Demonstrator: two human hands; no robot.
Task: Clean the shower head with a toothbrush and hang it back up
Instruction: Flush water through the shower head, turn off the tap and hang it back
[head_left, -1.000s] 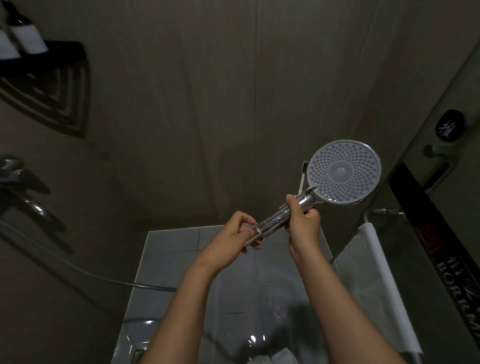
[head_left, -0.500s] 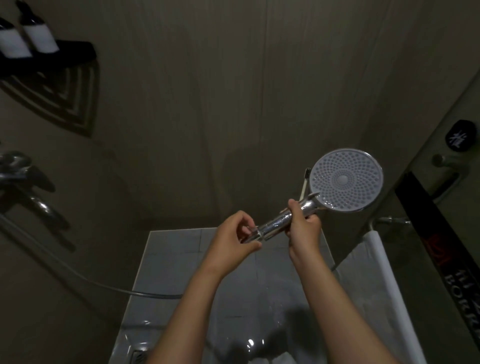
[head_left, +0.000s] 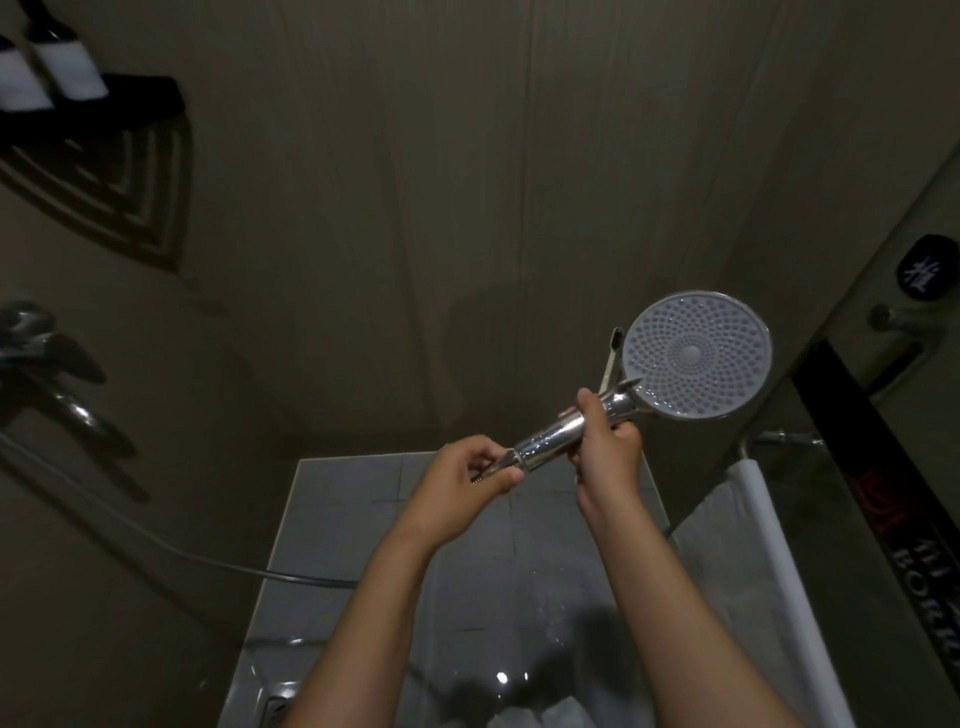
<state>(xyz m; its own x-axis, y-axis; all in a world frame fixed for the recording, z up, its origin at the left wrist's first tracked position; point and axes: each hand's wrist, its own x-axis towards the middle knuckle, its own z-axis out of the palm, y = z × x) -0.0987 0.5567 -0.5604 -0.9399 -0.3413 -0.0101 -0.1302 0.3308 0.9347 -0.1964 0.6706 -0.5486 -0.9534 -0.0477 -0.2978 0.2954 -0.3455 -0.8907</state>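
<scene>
1. The right hand (head_left: 605, 449) is closed around the upper part of the shower head's chrome handle, fingers wrapped just below the round face.
2. The shower head (head_left: 696, 356) sticks up and to the right of that hand, its pale, dotted spray face turned toward the camera.
3. The toothbrush (head_left: 612, 358) is held in the same right hand alongside the handle; its thin pale stem rises just left of the spray face, dark bristles at the top, not touching the face.
4. The left hand (head_left: 465, 480) is down and to the left of the right hand, its fingertips pinched on the lower end of the handle where the hose joins.
5. The hose (head_left: 218, 561) runs away to the left of the left hand, toward the tap (head_left: 47, 364) on the wall.
6. Below both hands lies the wet tiled floor (head_left: 332, 519).
7. A white towel (head_left: 769, 561) hangs on a rail to the right of the right forearm.
8. Far up and left of the hands, a dark shelf (head_left: 140, 96) carries two bottles (head_left: 67, 67).
</scene>
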